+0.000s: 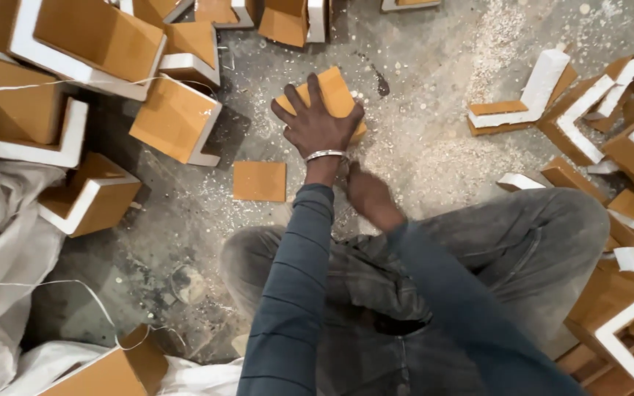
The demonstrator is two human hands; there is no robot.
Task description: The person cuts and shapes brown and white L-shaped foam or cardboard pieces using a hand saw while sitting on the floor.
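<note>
Blue sleeve [288, 293] leads to left hand [315, 126], spread flat on orange board [335, 94]; right hand's [367, 194] grip unclear.

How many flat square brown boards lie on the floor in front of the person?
2: one board under the left hand, one loose board left of the wrist. Others may be hidden in the piles.

Dusty concrete floor [434, 147] under flat, even light
Pale sawdust [478, 51] is scattered thickest toward the upper right of the frame; white sacking [1, 242] lies bunched along the left edge, with darker grime at lower left
</note>
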